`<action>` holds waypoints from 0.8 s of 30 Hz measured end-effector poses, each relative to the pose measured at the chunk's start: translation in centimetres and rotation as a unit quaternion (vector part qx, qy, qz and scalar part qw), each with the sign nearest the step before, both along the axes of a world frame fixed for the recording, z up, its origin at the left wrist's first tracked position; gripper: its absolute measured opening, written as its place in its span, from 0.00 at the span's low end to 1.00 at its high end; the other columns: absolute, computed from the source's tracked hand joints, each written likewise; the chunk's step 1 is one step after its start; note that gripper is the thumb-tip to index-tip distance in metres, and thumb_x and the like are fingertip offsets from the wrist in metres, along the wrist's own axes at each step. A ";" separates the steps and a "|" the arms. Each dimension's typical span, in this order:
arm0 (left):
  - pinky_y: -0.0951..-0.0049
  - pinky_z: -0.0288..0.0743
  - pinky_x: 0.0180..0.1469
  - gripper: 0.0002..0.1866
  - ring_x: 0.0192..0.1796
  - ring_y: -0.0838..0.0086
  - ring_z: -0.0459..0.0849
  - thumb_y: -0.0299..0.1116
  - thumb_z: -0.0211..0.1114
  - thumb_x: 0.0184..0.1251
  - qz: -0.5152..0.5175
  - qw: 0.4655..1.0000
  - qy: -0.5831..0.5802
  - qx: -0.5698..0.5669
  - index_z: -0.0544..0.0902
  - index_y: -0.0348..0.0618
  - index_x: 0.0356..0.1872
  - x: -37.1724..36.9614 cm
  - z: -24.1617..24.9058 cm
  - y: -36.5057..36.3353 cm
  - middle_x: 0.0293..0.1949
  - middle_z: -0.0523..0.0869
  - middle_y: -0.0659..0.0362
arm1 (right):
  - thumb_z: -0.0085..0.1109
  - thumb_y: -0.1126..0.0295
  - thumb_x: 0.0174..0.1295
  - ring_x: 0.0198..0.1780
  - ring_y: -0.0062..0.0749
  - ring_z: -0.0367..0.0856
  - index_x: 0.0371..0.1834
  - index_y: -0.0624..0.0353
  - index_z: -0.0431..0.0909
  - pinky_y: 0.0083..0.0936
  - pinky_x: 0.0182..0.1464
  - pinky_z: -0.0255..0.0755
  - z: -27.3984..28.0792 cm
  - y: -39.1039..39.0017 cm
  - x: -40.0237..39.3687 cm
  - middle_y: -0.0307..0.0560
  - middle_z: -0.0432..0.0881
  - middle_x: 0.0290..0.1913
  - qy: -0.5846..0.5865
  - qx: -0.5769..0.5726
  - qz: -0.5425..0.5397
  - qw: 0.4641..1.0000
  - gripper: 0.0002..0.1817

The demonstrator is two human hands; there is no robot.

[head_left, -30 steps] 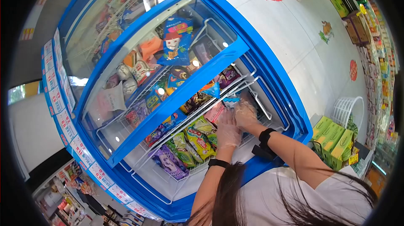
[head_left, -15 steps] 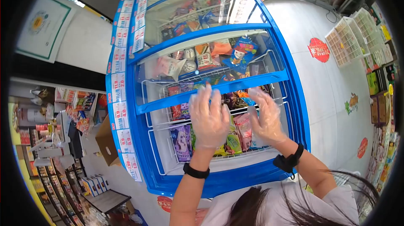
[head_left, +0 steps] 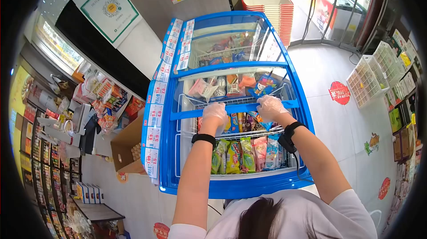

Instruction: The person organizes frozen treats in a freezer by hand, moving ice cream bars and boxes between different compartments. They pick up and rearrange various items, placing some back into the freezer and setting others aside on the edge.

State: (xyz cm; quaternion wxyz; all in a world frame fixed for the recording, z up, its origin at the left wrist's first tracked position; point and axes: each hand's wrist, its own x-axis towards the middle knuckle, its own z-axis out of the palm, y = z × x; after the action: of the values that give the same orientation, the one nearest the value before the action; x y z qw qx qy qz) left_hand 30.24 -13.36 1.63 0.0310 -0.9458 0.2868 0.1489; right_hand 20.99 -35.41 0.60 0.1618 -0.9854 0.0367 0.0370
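Both hands wear clear plastic gloves. My left hand point(head_left: 215, 113) is closed over the blue front bar of the freezer's sliding glass lid point(head_left: 242, 108), left of its middle. Farther right along the same bar, my right hand point(head_left: 270, 107) is curled over it too; its fingertips are partly hidden. Below the bar, the blue chest freezer point(head_left: 231, 190) is uncovered. Upright ice cream packs, including a green pack point(head_left: 233, 156), a pink pack point(head_left: 260, 153) and a light blue pack point(head_left: 272, 152), stand in its front wire basket. Through the lid glass, a white-and-pink bag point(head_left: 203, 89) shows.
Price labels point(head_left: 156, 101) line the freezer's left side. An open cardboard box point(head_left: 126, 143) stands left of it. Stacked red-rimmed shopping baskets point(head_left: 269, 3) are behind, and white wire crates point(head_left: 367, 81) stand on the right. A counter with goods point(head_left: 95, 105) is at left.
Both hands have gone from spread fingers above the freezer to being closed on the lid's front bar. My view has shifted, so more of the room behind the freezer shows.
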 end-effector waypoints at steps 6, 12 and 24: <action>0.58 0.78 0.56 0.19 0.54 0.53 0.83 0.37 0.58 0.62 0.008 0.997 0.057 0.054 0.80 0.39 0.52 -6.5 1.2 1.9 0.51 0.84 0.44 | 0.50 0.60 0.62 0.56 0.49 0.79 0.47 0.58 0.84 0.40 0.59 0.72 -0.5 0.2 -6.4 0.55 0.83 0.50 0.015 0.059 0.080 0.995 0.18; 0.57 0.77 0.57 0.23 0.52 0.49 0.83 0.44 0.61 0.61 0.012 0.993 0.103 0.055 0.80 0.36 0.50 -15.3 3.0 4.4 0.47 0.84 0.40 | 0.54 0.56 0.64 0.53 0.54 0.79 0.60 0.55 0.78 0.45 0.58 0.71 1.3 3.0 -14.8 0.61 0.80 0.48 0.090 0.115 0.096 0.985 0.24; 0.64 0.79 0.49 0.27 0.45 0.61 0.87 0.59 0.60 0.64 0.006 0.995 -0.015 0.098 0.83 0.45 0.47 -25.6 2.4 5.8 0.41 0.87 0.52 | 0.59 0.55 0.61 0.51 0.53 0.80 0.53 0.55 0.82 0.43 0.57 0.72 0.2 6.5 -22.9 0.60 0.80 0.47 0.074 0.115 0.055 0.989 0.21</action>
State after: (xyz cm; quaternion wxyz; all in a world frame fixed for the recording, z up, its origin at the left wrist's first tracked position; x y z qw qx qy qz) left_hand 4.59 -7.55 4.01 0.1272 -0.9419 0.2651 0.1622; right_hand -1.93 -28.94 0.77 0.2689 -0.9553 -0.0099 0.1221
